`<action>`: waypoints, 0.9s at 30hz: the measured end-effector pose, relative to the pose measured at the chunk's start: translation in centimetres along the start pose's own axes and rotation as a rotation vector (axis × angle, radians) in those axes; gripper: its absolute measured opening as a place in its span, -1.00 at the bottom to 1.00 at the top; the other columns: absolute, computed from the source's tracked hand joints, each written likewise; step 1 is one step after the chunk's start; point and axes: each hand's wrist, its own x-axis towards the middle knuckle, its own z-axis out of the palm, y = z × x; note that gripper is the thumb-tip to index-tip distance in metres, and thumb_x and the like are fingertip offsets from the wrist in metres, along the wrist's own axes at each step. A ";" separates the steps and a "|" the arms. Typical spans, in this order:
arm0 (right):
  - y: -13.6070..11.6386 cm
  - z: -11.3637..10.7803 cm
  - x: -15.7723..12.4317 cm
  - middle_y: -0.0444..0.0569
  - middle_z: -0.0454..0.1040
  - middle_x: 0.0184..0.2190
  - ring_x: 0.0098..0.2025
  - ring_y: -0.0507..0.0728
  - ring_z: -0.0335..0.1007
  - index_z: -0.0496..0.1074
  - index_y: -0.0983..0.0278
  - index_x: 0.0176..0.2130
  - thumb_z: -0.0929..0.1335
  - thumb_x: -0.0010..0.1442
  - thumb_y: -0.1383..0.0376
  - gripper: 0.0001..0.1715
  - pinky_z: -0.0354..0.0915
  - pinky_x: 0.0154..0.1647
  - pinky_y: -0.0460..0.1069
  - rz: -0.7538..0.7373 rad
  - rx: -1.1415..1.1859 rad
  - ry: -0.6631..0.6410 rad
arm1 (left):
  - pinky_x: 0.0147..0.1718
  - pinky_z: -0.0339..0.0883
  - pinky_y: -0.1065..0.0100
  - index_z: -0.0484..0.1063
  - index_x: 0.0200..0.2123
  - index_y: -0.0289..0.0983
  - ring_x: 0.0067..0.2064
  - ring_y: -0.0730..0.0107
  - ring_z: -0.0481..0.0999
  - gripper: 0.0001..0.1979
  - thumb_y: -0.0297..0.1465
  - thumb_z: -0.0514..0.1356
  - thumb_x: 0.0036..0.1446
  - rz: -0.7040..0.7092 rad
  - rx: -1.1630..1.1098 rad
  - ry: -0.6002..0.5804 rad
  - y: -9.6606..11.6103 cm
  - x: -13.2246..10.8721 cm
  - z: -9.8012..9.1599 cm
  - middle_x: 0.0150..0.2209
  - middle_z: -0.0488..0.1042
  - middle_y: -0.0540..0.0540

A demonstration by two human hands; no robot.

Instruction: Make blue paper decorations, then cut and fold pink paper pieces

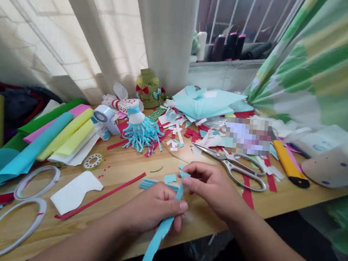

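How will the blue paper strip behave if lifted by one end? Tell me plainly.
Probably floppy: the blue paper strip droops and curves below the left hand. Likely very light, since the right hand holds its top with a fingertip pinch. It may tear or crease easily, being thin and narrow.

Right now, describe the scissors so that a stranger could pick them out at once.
Start at the wooden table and find the right hand, which pinches a blue strip. Just beyond it, towards the window, lie the scissors, blades pointing left. They are all silver metal with looped handles, unlike the yellow cutter to their right.
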 end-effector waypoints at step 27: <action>1.0 -3.6 3.4 -0.15 0.36 -0.64 -0.55 0.06 0.26 0.46 0.25 -0.48 0.41 0.01 0.14 -0.78 0.18 -0.46 -0.01 -0.178 -0.503 0.505 | -0.69 0.07 0.54 0.42 -0.53 -0.33 -0.72 0.58 0.27 -0.69 -0.21 0.15 0.09 0.191 -0.315 0.325 0.6 1.1 -1.0 -0.72 0.41 -0.03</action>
